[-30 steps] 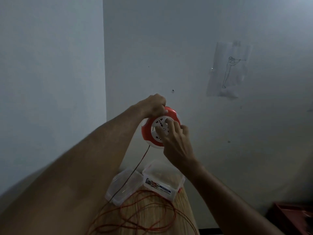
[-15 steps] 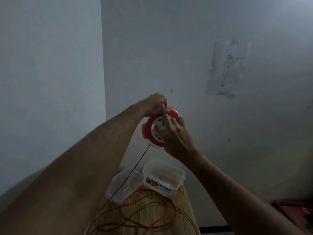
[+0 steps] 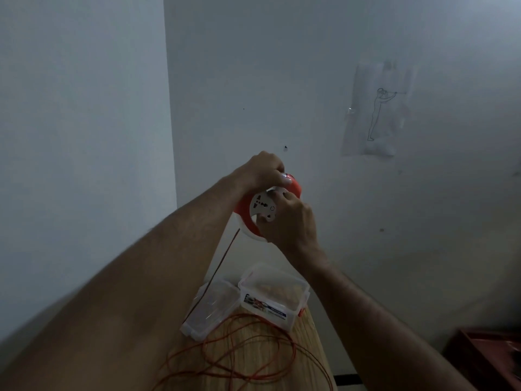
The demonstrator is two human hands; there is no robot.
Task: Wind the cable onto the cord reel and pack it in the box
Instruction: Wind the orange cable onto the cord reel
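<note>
I hold a round red cord reel (image 3: 245, 206) with a white socket face up in front of the wall. My left hand (image 3: 260, 170) grips its top rim. My right hand (image 3: 290, 221) has its fingers curled on the white centre disc at the reel's right side. A thin red cable (image 3: 225, 255) runs down from the reel's lower left to loose loops (image 3: 253, 348) lying on the wooden table (image 3: 307, 334). A clear plastic box (image 3: 272, 294) with a printed label stands open at the table's far end, and its clear lid (image 3: 211, 309) lies to its left.
Pale walls meet in a corner at left, close behind the table. A paper sheet with a line drawing (image 3: 377, 114) is stuck on the wall at right. A dark red piece of furniture (image 3: 490, 359) sits low at the far right.
My right hand has turned on the white centre disc from upper middle to the lower right, so more of the socket face shows. The left hand keeps its grip on the rim.
</note>
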